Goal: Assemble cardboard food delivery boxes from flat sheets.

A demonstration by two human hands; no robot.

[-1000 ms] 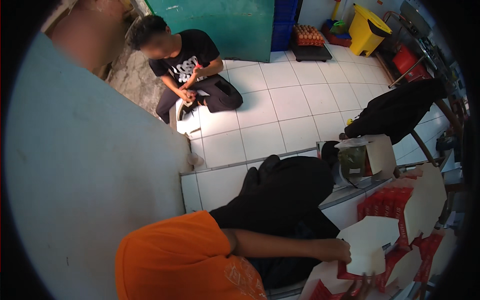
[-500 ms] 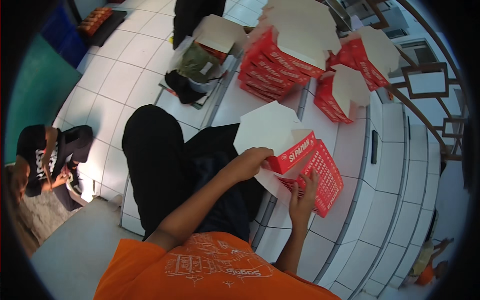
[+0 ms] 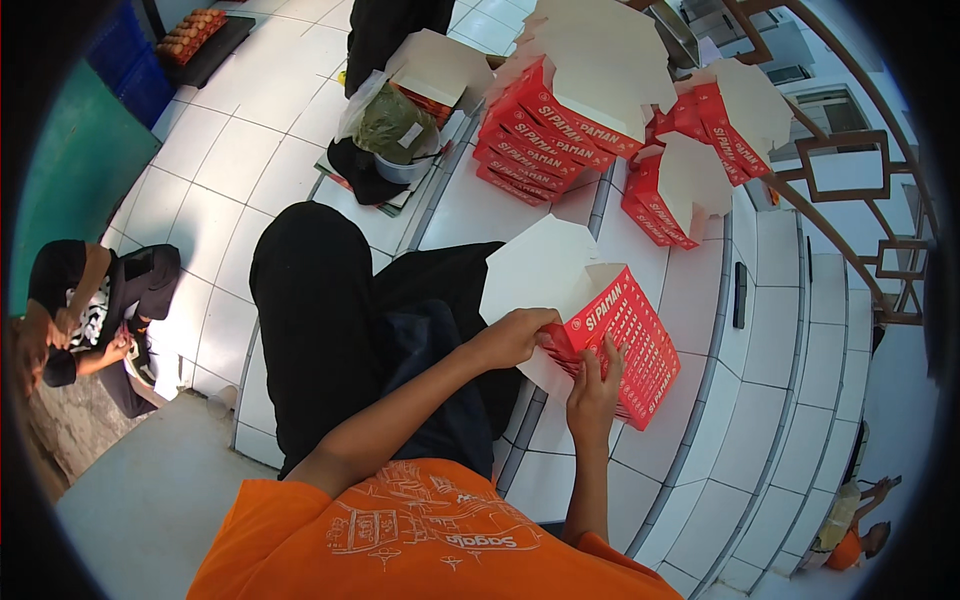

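Over the tiled ledge by my lap, a stack of red paper food boxes (image 3: 640,355) sits nested together, tilted, its printed red sides facing right. The uppermost box has its white lid flap (image 3: 535,265) spread open to the far left. My left hand (image 3: 515,338) pinches the near left corner of that top box, thumb on its rim. Against the near red side rests my right hand (image 3: 594,392), its fingers bent over the stacked edges and steadying them. The lower boxes' insides are hidden.
Further along the ledge stand a tall pile of red boxes (image 3: 545,140) and smaller piles (image 3: 665,200) at right. A bowl with a green-filled plastic bag (image 3: 400,130) is beyond my knee. Another person (image 3: 100,310) sits at far left. Egg trays (image 3: 190,38) lie behind.
The box in my left hand has moved down and right into the stack, closing the gap between them. My right hand's fingers have come in nearer the stack's left edge.
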